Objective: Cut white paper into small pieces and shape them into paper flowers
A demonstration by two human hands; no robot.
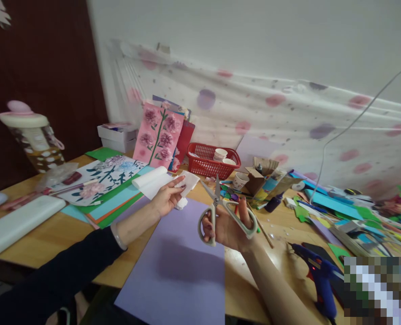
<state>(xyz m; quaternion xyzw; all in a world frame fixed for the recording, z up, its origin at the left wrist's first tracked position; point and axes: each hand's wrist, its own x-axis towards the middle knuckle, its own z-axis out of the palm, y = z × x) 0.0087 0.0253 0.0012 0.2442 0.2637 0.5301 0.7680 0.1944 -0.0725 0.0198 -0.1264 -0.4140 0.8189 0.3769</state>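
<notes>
Scissors [216, 201], blades parted, are held in right hand [230, 232] at centre, fingers through the loops; white paper [191, 180] is pinched in left hand [168, 197], any cut indiscernible; purple sheet [183, 262], near, is seen largely bare; pink flower card [157, 137], far left, is seemingly completed.

Open scissors [215, 202] held near purple sheet [183, 275].
White paper [191, 180] pinched by left hand [168, 197], scissors gripped by right hand [231, 228]; glue gun [322, 276] laid right of sheet, red basket [205, 168] beyond.

Free room nearside over purple sheet [183, 275], scissors [216, 201] an obstacle beyond.
</notes>
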